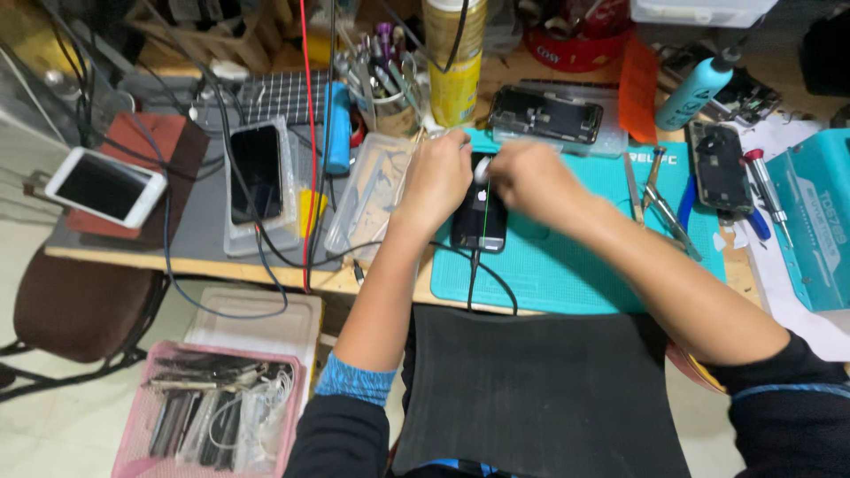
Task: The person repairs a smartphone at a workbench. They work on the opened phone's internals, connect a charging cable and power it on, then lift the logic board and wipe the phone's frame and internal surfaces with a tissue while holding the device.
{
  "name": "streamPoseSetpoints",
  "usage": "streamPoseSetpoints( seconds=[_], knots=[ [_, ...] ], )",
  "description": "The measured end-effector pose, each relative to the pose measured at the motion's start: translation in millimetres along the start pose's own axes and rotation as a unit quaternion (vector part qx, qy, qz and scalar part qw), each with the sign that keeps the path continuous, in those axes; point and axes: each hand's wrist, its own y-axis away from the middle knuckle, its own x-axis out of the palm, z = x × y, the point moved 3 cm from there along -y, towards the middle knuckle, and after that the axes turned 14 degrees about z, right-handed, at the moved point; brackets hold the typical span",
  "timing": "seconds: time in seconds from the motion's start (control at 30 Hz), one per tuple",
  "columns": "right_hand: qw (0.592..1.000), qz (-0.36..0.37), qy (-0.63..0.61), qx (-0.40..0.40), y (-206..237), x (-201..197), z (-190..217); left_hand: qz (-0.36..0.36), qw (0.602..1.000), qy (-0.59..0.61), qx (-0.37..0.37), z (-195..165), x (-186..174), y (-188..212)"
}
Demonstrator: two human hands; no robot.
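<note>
Fingers of both hands — left hand (436, 177), right hand (531, 181) — curl closed around the black phone (479, 217) on the teal mat (575, 257).

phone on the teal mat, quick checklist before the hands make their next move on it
1. Phone lies flat on the teal mat: ok.
2. Left hand steadies the phone's top edge: ok.
3. Right hand grips a small white item at the phone's top: cannot tell, blurred.
4. Cable plugged into the phone's bottom end: ok.
5. Screen lit, a thin green line down it: not ok.
6. Tweezers lie on the mat beside the right arm: ok.
</note>
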Motion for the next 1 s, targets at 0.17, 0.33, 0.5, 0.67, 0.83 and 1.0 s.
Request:
streamPoseSetpoints(
  seconds=[0.17,0.33,0.5,0.67,0.83,1.0],
  knots=[
    [0.987,0.098,-0.098,-0.079,3.0,14.8,10.2,-0.014,1.000,-0.020,-0.017,11.8,-4.8,-10.2],
    [0.999,-0.005,0.021,0.049,-25.0,-4.8,-15.2,0.011,0.998,-0.048,-0.042,9.0,-1.3,-10.9],
    [0.997,0.047,-0.067,0.011,16.5,11.6,5.4,0.053,0.993,-0.054,-0.089,8.5,6.7,-4.6],
    [0.983,-0.015,-0.052,0.177,35.3,2.0,0.9,0.098,0.981,-0.104,-0.130,-6.2,25.3,-3.7],
    [0.907,0.003,-0.268,0.323,39.0,11.8,2.9,0.131,0.972,-0.121,-0.155,-19.5,35.7,4.0],
    [0.873,-0.062,-0.386,0.291,52.1,14.4,11.4,0.088,0.983,-0.030,-0.156,-20.1,30.5,26.9]
  ],
)
